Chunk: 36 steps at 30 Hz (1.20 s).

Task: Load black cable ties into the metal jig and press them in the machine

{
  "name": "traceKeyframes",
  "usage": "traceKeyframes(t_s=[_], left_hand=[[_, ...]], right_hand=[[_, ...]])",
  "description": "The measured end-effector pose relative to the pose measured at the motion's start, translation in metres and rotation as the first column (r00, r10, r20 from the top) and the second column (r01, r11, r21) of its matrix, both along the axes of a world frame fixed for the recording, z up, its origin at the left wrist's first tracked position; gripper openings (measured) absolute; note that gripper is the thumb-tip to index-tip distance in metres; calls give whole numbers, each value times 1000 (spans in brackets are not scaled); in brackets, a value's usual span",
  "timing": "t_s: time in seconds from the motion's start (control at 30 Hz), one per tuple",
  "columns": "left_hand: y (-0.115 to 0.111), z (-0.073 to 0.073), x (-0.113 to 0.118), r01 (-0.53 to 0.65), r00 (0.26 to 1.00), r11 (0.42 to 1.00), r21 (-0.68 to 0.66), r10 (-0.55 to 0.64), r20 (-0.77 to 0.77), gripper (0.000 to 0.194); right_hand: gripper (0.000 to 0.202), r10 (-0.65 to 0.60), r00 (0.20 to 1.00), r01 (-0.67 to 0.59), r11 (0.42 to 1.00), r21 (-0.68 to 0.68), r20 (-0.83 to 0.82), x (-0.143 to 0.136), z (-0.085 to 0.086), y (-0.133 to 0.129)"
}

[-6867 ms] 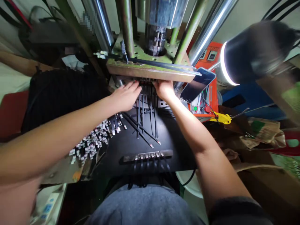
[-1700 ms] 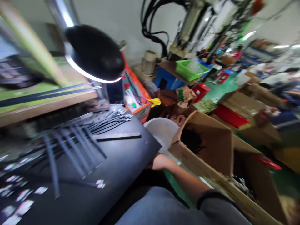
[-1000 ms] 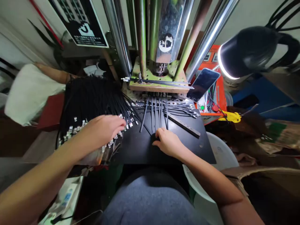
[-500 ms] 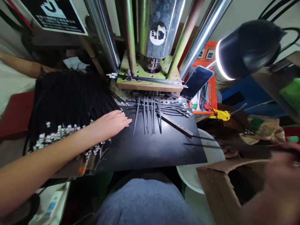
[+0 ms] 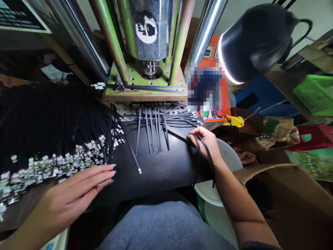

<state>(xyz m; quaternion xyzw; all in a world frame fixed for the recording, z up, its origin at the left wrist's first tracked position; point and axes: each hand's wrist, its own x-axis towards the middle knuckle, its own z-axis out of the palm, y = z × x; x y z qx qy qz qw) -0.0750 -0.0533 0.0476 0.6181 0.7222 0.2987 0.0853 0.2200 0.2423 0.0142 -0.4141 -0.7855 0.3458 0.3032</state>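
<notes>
My left hand [image 5: 75, 194] is held flat with fingers stretched, at the front of a big pile of black straps [image 5: 52, 121] with silvery ends. My right hand [image 5: 205, 142] pinches two black straps [image 5: 209, 156] that curve down over the right edge of the black work surface [image 5: 161, 173]. Several straps [image 5: 153, 132] stick out toward me from under the green press plate [image 5: 145, 92]. One loose strap [image 5: 134, 156] lies slanted left of them. More straps [image 5: 182, 118] lie crosswise at the right, by a dark metal bar [image 5: 178, 134].
Above the plate stands the press head [image 5: 149, 31] between metal columns. An orange control box [image 5: 227, 100] with green and red buttons is behind my right hand. A black lamp [image 5: 255, 41] hangs at upper right. A cardboard box [image 5: 293, 194] and a white stool [image 5: 226, 156] stand at the right.
My right hand has come from the box at the right to the surface, now with straps in it. My left hand has moved down and left. The whole view has shifted.
</notes>
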Motion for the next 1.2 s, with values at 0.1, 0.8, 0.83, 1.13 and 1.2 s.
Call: traceKeyframes(t_s=[0.1, 0.8, 0.83, 1.13, 1.2], left_hand=[[-20, -19, 7, 19, 1000, 998, -58, -19, -14, 36], [-50, -38, 12, -407, 710, 821, -401, 560, 426, 66], [-47, -36, 17, -389, 694, 821, -418, 560, 454, 63], [-26, -37, 37, -330, 645, 869, -369, 493, 584, 69], [-32, -38, 32, -319, 638, 873, -370, 486, 598, 67]], right_hand=[[9, 17, 998, -23, 995, 98, 55, -1, 1, -2], [22, 24, 964, -149, 874, 462, 264, 14, -11, -37], [24, 20, 956, -163, 864, 476, 292, 13, -12, -38], [20, 136, 936, -261, 887, 381, 325, 53, -28, -24], [18, 235, 923, -342, 864, 369, 305, 59, -29, -32]])
